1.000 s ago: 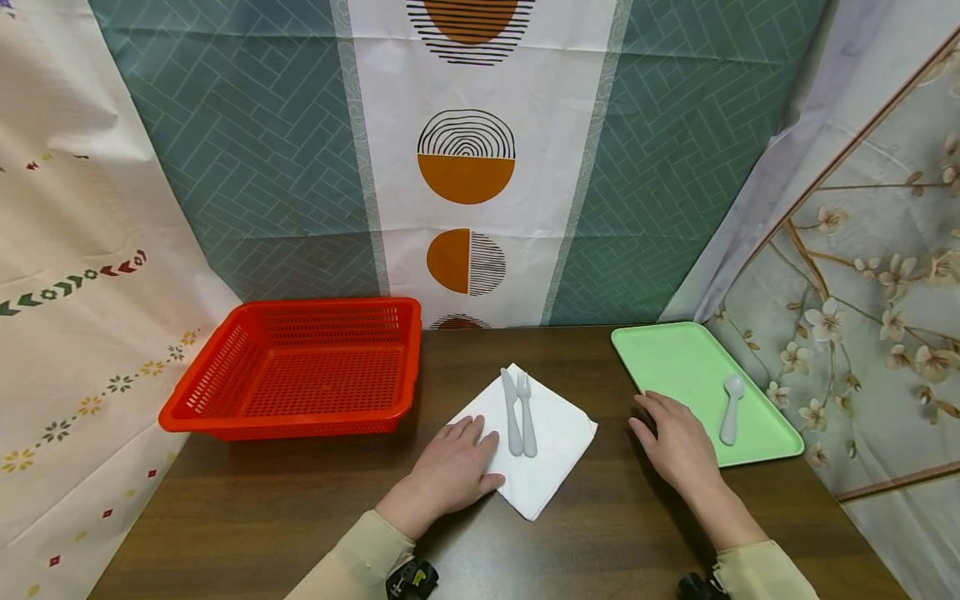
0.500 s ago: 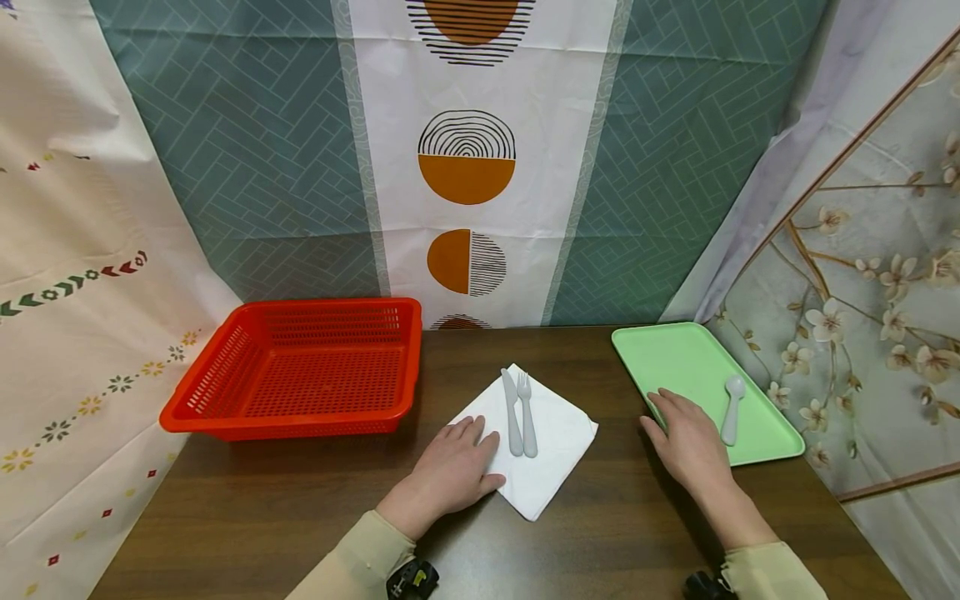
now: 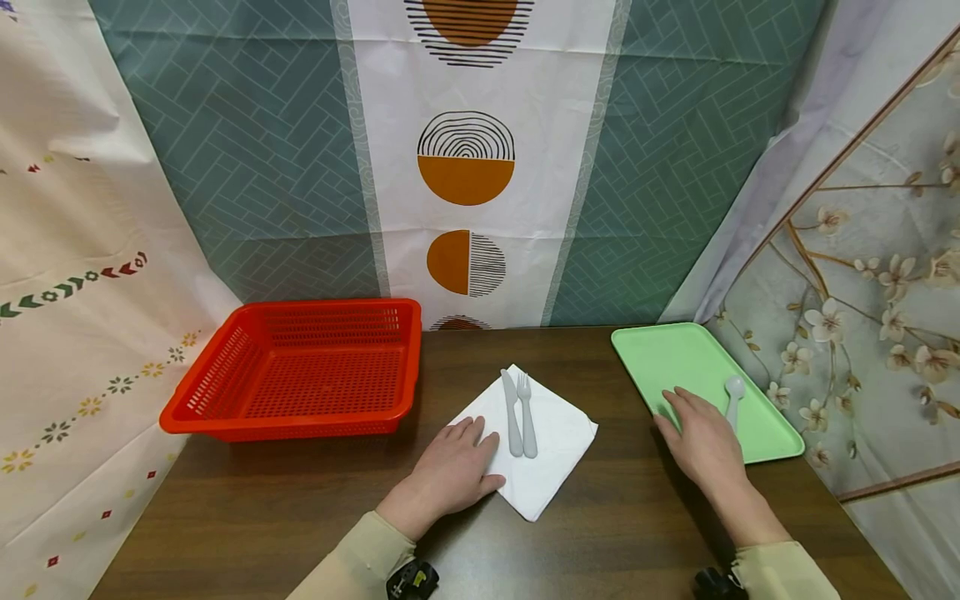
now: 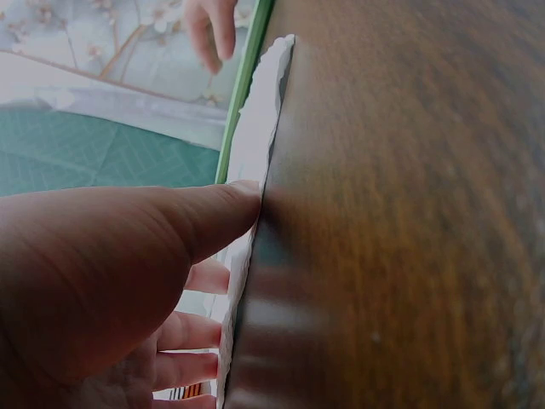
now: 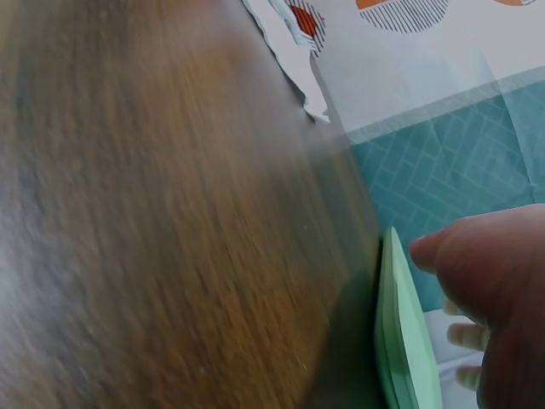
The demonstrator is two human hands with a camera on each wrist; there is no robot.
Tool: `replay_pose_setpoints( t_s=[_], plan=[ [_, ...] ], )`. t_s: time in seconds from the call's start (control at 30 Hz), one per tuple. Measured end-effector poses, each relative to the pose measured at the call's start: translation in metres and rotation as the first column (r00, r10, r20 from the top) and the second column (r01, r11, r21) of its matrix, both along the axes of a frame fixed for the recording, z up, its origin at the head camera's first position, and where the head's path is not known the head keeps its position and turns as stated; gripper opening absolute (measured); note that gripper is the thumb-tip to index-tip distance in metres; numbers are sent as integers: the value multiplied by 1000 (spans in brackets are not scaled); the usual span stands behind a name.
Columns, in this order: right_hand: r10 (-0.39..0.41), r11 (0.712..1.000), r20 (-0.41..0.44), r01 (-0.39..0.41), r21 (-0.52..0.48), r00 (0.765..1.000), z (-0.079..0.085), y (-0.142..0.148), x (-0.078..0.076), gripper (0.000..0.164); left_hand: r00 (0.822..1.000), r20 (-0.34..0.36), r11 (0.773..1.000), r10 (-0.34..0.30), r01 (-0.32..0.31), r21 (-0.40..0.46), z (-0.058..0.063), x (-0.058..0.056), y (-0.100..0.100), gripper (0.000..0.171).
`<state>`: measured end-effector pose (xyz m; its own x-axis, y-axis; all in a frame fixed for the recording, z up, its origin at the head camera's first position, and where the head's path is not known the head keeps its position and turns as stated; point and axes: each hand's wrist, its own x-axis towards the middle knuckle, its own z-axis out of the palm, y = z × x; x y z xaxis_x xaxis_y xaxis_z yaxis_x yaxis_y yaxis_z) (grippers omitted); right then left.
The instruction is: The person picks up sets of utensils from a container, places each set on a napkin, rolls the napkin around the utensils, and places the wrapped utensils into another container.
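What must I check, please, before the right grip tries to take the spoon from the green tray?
1. Spoon lies on the green tray: ok.
2. Right grip holds nothing: ok, its fingers look relaxed.
3. Right grip does not touch the spoon handle: cannot tell, the hand covers part of the handle in the head view.
4. Left grip rests on the white napkin: ok, at its left side.
5. Knife and fork lie side by side on the napkin: ok.
6. All three utensils are on the napkin: not ok, the spoon is missing there.
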<state>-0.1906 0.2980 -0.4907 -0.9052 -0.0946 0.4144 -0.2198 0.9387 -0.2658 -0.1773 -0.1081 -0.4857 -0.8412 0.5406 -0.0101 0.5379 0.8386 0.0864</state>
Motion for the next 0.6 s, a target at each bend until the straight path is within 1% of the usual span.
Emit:
replay_pose_setpoints(
  t_s=[0.23,0.4,0.6],
  plan=[
    [-40,999,34,40,3,999,-1,11,-1,45,1000,9,1000,1,-1,-3,-2,-1,0,65],
    [-66,998,64,66,5,996,-1,20,-3,47,1000,-2,1000,-3,3,-4,-3,-1,0,65],
    [-88,996,122,87,15,989,0,28,-1,49,1000,-5,1000,-4,4,-7,-4,-2,0,65]
  ],
)
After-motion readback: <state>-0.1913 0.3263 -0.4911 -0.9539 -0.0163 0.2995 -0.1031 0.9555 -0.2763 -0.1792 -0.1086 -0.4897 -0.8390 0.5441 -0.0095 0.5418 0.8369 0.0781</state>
